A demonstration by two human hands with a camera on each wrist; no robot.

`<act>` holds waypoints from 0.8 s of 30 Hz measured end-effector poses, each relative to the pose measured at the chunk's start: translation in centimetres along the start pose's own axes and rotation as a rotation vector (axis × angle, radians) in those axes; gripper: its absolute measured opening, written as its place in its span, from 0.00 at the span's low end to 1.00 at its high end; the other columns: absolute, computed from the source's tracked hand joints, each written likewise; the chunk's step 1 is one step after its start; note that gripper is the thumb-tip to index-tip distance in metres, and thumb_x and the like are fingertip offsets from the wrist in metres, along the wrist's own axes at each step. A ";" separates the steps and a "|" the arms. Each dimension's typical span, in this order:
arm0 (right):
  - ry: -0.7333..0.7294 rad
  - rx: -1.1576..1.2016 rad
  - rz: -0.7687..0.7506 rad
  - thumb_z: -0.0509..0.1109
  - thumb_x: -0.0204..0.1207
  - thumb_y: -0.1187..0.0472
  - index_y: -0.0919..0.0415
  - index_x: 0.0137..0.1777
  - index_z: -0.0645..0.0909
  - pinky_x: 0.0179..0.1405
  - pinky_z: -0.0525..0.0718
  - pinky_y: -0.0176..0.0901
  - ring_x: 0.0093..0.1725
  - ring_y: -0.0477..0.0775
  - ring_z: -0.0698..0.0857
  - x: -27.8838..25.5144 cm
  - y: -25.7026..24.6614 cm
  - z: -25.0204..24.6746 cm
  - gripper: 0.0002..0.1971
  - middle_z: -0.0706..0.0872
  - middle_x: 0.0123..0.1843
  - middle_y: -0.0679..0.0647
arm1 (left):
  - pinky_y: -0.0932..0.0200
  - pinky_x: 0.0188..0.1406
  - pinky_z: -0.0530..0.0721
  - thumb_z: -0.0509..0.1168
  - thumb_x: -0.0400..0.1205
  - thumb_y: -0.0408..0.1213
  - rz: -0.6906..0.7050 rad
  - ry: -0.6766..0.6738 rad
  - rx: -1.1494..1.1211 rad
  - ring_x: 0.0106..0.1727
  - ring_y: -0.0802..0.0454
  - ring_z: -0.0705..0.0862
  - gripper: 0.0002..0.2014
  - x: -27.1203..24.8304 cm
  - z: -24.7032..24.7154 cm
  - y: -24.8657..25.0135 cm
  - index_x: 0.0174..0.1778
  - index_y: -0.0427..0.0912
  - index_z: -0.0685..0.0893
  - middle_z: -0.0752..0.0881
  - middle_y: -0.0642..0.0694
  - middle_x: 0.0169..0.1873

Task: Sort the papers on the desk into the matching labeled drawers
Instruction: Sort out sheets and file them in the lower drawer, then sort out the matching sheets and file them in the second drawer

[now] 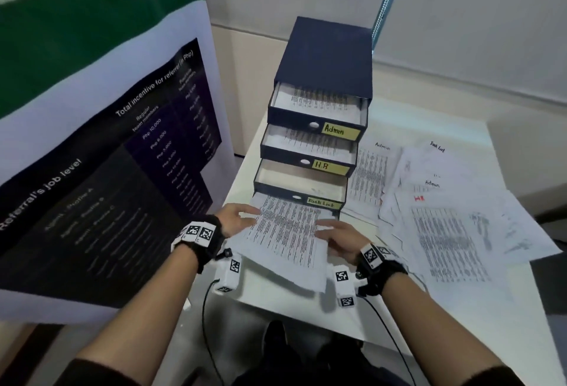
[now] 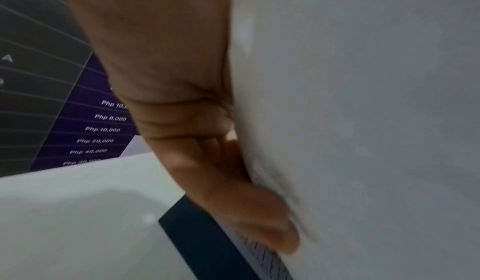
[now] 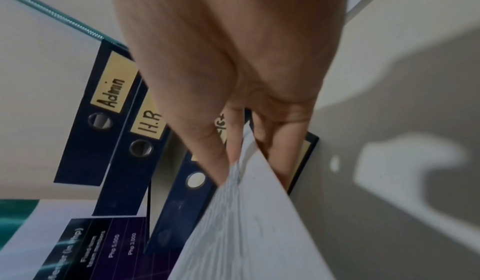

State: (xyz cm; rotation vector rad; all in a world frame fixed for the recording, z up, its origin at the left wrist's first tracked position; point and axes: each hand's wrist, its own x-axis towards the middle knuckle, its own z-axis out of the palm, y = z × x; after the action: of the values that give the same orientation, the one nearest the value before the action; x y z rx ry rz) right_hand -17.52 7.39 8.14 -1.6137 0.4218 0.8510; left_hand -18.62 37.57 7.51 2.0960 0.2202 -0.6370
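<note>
Both hands hold one printed sheet [image 1: 285, 232] just in front of the Task List drawer [image 1: 299, 184]: the left hand [image 1: 237, 217] curls its fingers round the left edge and the right hand [image 1: 336, 237] pinches the right edge. The leading edge lies against that drawer's front wall [image 1: 276, 194], so pushing forward would likely buckle it. Above that wall the tray is open, though the H.R drawer [image 1: 306, 155] overhangs its back.
</note>
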 end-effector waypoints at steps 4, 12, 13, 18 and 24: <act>-0.351 0.003 0.178 0.72 0.78 0.71 0.62 0.71 0.79 0.44 0.91 0.45 0.35 0.49 0.84 -1.4 1.7 -0.1 0.21 0.89 0.41 0.54 | 0.62 0.60 0.77 0.64 0.86 0.35 0.013 0.165 -0.157 0.57 0.53 0.82 0.12 1.3 1.8 0.1 0.58 0.52 0.90 0.83 0.54 0.63; 0.151 0.368 0.081 0.65 0.77 0.82 0.75 0.58 0.85 0.37 0.90 0.38 0.44 0.61 0.90 3.0 2.1 -0.1 0.13 0.89 0.47 0.69 | 0.62 0.53 0.80 0.66 0.79 0.24 0.077 0.565 0.131 0.50 0.53 0.82 0.15 2.8 4.1 0.3 0.46 0.51 0.90 0.87 0.52 0.51; 0.192 0.351 0.054 0.65 0.77 0.81 0.73 0.54 0.87 0.37 0.90 0.37 0.44 0.62 0.91 3.8 1.8 0.0 0.12 0.89 0.49 0.71 | 0.61 0.54 0.80 0.65 0.77 0.22 0.118 0.598 0.244 0.52 0.53 0.82 0.17 3.0 4.1 0.3 0.45 0.51 0.90 0.86 0.54 0.50; 0.308 0.236 0.004 0.65 0.78 0.79 0.70 0.53 0.87 0.54 0.90 0.46 0.43 0.64 0.92 6.0 0.6 0.8 0.11 0.89 0.40 0.64 | 0.55 0.71 0.78 0.59 0.81 0.31 0.291 0.142 0.454 0.61 0.54 0.85 0.19 4.6 5.9 0.6 0.53 0.54 0.92 0.90 0.57 0.56; 0.335 0.319 -0.131 0.63 0.77 0.81 0.74 0.51 0.84 0.40 0.90 0.48 0.40 0.65 0.86 3.6 1.5 -1.8 0.10 0.87 0.43 0.71 | 0.48 0.72 0.70 0.47 0.88 0.45 0.200 -0.053 0.774 0.67 0.42 0.80 0.21 6.7 8.3 1.7 0.68 0.52 0.83 0.82 0.45 0.70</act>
State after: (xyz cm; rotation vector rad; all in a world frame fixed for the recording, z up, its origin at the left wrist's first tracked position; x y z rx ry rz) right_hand -15.56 5.97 4.57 -1.4662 0.6451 0.3887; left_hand -15.25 29.34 1.50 2.7812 -0.3192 -0.7250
